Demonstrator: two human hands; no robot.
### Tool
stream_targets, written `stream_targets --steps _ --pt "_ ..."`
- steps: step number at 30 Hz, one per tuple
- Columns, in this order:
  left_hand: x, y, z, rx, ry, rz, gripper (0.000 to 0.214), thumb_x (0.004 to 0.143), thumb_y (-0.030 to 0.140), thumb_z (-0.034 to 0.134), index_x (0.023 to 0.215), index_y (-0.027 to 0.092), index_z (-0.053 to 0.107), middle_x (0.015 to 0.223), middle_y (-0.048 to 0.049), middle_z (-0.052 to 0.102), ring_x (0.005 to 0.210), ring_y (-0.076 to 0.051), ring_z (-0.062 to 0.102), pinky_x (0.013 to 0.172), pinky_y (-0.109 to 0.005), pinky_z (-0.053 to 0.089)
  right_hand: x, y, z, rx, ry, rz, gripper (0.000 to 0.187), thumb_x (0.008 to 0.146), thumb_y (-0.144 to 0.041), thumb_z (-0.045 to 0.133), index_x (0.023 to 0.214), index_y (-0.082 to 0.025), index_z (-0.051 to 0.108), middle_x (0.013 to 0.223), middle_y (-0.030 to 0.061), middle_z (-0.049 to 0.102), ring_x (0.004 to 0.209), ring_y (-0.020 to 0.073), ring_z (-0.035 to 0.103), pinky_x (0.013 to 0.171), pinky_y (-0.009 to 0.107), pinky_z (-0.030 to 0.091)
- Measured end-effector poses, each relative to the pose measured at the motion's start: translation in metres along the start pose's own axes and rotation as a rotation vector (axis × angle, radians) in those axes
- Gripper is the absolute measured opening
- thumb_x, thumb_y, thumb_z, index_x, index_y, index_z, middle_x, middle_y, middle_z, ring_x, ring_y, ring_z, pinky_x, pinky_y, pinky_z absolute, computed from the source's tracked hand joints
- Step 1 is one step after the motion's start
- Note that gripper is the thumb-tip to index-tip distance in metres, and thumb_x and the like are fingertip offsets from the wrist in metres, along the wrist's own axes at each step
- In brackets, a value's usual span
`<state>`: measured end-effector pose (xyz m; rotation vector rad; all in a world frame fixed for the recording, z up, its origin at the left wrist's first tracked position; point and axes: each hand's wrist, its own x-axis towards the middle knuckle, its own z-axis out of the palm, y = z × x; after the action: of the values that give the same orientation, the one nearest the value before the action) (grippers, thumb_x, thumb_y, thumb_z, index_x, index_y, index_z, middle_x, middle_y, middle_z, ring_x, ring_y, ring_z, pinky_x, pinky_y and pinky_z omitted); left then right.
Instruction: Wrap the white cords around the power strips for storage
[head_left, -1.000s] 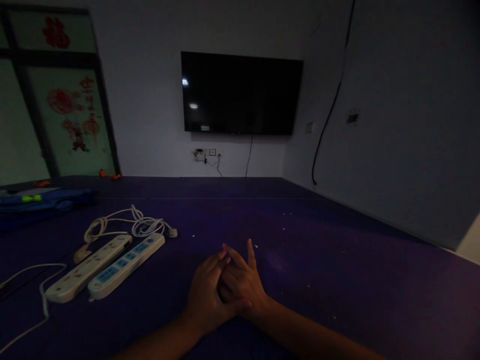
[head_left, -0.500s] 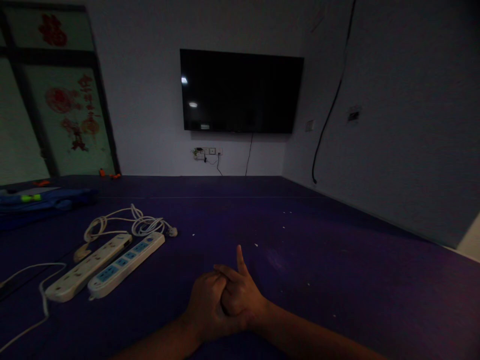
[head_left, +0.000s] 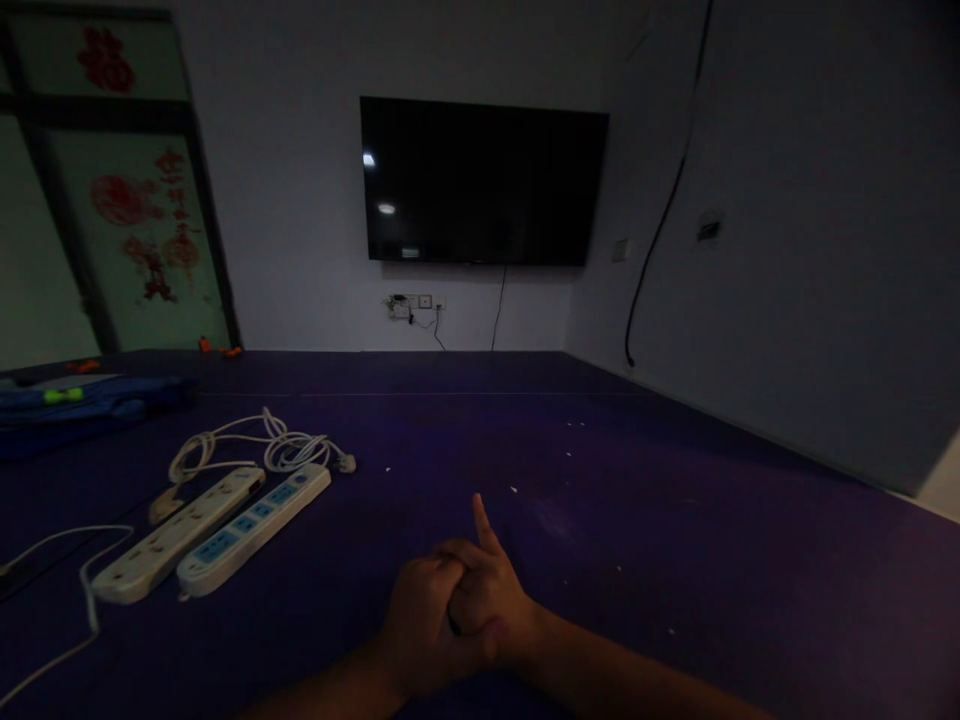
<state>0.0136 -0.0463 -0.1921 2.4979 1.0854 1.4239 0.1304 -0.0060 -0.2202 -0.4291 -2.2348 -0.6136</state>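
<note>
Long white power strip point(head_left: 256, 532) – blue socket panels point(head_left: 217, 545) – near the left hand point(head_left: 422, 612)

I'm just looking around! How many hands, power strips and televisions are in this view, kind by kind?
Hands: 2, the left hand and the right hand
Power strips: 2, the plain white strip and the strip with blue sockets
Televisions: 1, the wall-mounted television
Total: 5
</note>
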Motion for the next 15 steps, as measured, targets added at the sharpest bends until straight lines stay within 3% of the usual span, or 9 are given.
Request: stream_targets --steps 6,12,15 --pt "0.0 0.001 0.0 -0.033 -0.008 -0.04 0.054 0.072 0.071 0.041 0.056 0.02 0.047 0.047 -0.0022 0.054 0.041 -0.015 0.051 0.041 -0.026 0.031 0.001 0.0 0.0 0.024 0.023 0.005 0.025 0.079 -0.026 0.045 0.062 -0.024 0.062 0.058 -0.0057 0.061 0.079 0.0161 0.06 0.104 0.058 -0.016" --pt "0.0 -0.006 0.002 -0.115 -0.046 -0.071 0.053 0.064 0.072 0.051 0.061 0.019 0.049 0.052 -0.0026 0.057 0.045 -0.015 0.052 0.042 -0.026 0.034 0.011 0.001 -0.002 -0.051 0.182 0.014 0.033 0.082 -0.013 0.04 0.057 -0.02 0.058 0.053 -0.0044 0.057 0.065 0.0129 0.057 0.109 0.058 0.006" --pt "0.0 -0.008 0.003 -0.133 -0.079 -0.088 0.054 0.061 0.072 0.054 0.062 0.018 0.05 0.054 -0.0033 0.058 0.046 -0.016 0.053 0.042 -0.026 0.035 0.014 0.001 -0.003 -0.06 0.199 0.017 0.034 0.083 -0.011 0.039 0.055 -0.019 0.057 0.052 -0.004 0.056 0.063 0.0123 0.055 0.109 0.058 0.011"
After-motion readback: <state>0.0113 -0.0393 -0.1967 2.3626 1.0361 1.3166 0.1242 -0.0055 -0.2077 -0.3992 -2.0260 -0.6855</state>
